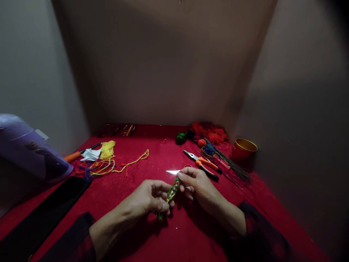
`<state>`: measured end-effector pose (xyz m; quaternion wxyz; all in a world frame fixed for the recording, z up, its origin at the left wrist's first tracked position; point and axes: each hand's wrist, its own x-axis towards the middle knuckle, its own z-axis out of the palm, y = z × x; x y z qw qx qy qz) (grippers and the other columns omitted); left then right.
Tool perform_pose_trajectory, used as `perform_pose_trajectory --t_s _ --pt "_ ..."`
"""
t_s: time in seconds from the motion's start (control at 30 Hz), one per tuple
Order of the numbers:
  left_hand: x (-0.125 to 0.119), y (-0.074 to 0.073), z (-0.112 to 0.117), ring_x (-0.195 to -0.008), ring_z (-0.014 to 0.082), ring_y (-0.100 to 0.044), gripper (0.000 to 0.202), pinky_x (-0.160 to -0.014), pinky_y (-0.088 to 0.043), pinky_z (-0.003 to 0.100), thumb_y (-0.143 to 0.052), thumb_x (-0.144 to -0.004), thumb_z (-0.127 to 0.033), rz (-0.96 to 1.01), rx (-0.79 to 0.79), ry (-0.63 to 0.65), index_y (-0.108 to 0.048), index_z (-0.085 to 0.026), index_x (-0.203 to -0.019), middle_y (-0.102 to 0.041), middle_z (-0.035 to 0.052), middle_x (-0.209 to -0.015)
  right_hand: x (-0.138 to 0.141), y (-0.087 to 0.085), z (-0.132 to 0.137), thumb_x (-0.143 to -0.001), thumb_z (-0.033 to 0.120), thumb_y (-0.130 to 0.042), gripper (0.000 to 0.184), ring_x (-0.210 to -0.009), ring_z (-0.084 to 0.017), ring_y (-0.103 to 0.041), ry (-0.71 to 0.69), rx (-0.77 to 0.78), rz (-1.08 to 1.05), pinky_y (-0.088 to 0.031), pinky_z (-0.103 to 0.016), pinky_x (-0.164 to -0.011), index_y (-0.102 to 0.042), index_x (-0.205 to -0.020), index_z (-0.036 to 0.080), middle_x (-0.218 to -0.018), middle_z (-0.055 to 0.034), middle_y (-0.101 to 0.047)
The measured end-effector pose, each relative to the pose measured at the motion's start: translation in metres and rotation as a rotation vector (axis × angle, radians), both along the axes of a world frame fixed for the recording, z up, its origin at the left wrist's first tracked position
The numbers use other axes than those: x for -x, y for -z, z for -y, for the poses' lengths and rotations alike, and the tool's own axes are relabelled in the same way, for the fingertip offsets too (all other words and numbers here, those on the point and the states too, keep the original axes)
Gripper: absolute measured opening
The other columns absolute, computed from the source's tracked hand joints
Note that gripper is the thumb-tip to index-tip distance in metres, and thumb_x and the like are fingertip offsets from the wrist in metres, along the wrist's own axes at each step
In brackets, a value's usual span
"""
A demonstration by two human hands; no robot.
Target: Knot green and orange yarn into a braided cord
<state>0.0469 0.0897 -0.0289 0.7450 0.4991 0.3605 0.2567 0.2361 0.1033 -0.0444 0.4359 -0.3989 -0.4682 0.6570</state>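
A narrow green braided bracelet [173, 189] with red and white pieces along its middle slants between my two hands. My left hand [152, 198] pinches its lower part, and a green end hangs below those fingers. At the upper end, the thumb and fingers of my right hand [197, 183] close on the band. Some yellow yarn shows beside my left fingertips. Just behind the bracelet, shiny scissor blades [172, 172] lie on the red cloth [152, 160]; the right hand partly hides the scissors.
Orange-handled pliers [204, 165], yarn balls [180, 138], a bundle of thin dark sticks [231, 163] and a red cup [244, 149] stand or lie to the right. Yellow yarn [108, 150], a black open box [46, 218] and a purple object [29, 149] occupy the left.
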Motion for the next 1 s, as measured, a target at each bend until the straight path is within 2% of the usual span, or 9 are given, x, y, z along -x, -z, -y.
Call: perform_pose_trajectory --t_s 0.17,0.27,0.33,0.47,0.73,0.87,1.0 --pt "0.0 -0.003 0.0 -0.069 0.0171 -0.061 0.044 -0.065 -0.044 0.028 -0.074 -0.057 -0.014 -0.039 0.035 0.012 -0.065 -0.013 -0.1 -0.066 0.0084 -0.083 -0.003 0.001 -0.005 -0.078 0.04 -0.063 0.026 -0.035 -0.003 -0.035 0.053 -0.002 -0.038 -0.024 -0.016 -0.035 -0.053 -0.074 0.016 -0.051 0.0047 -0.053" --pt "-0.001 -0.008 0.001 -0.076 0.0171 -0.06 0.032 -0.071 -0.043 0.027 -0.071 -0.064 -0.017 -0.006 -0.02 -0.003 -0.066 -0.011 -0.095 -0.067 0.0093 -0.087 -0.003 0.002 -0.006 -0.079 0.039 -0.062 0.025 -0.035 -0.003 -0.035 0.048 -0.012 -0.053 -0.024 -0.016 -0.035 -0.052 -0.074 0.016 -0.051 0.0044 -0.053" --pt "-0.002 -0.011 0.002 -0.075 0.0157 -0.059 0.025 -0.07 -0.042 0.026 -0.067 -0.07 -0.021 -0.008 -0.05 -0.025 -0.065 -0.011 -0.093 -0.067 0.0091 -0.085 -0.004 0.002 -0.006 -0.08 0.038 -0.062 0.024 -0.036 -0.003 -0.035 0.044 -0.012 -0.062 -0.024 -0.015 -0.035 -0.053 -0.075 0.016 -0.052 0.0044 -0.053" --pt "-0.004 -0.012 0.005 -0.07 0.0148 -0.06 0.026 -0.066 -0.042 0.026 -0.062 -0.077 -0.025 -0.01 -0.006 -0.043 -0.063 -0.01 -0.099 -0.067 0.0092 -0.081 -0.003 0.001 -0.004 -0.08 0.037 -0.062 0.024 -0.036 -0.003 -0.035 0.042 0.006 -0.065 -0.024 -0.015 -0.035 -0.053 -0.076 0.016 -0.052 0.0044 -0.053" --pt "-0.002 -0.001 0.001 -0.076 0.0179 -0.062 0.038 -0.068 -0.045 0.028 -0.069 -0.063 -0.01 0.012 0.02 -0.023 -0.062 -0.012 -0.1 -0.067 0.0107 -0.089 -0.002 -0.001 -0.004 -0.079 0.038 -0.062 0.024 -0.036 -0.003 -0.032 0.042 0.023 -0.05 -0.021 -0.016 -0.036 -0.052 -0.073 0.016 -0.051 0.0051 -0.051" --pt "-0.002 -0.001 0.001 -0.078 0.0183 -0.062 0.034 -0.074 -0.046 0.031 -0.069 -0.065 -0.012 0.029 0.021 -0.033 -0.063 -0.011 -0.099 -0.067 0.0117 -0.09 -0.003 0.0 -0.003 -0.08 0.037 -0.06 0.023 -0.037 -0.003 -0.032 0.035 0.023 -0.038 -0.019 -0.017 -0.036 -0.052 -0.074 0.016 -0.051 0.0058 -0.049" --pt "-0.003 -0.001 0.003 -0.071 0.0173 -0.063 0.03 -0.068 -0.046 0.029 -0.069 -0.068 -0.017 -0.016 0.029 -0.085 -0.063 -0.01 -0.097 -0.068 0.0116 -0.083 -0.003 -0.002 -0.003 -0.08 0.038 -0.06 0.024 -0.036 -0.003 -0.031 0.03 0.025 -0.035 -0.017 -0.017 -0.035 -0.051 -0.074 0.017 -0.05 0.0057 -0.05"
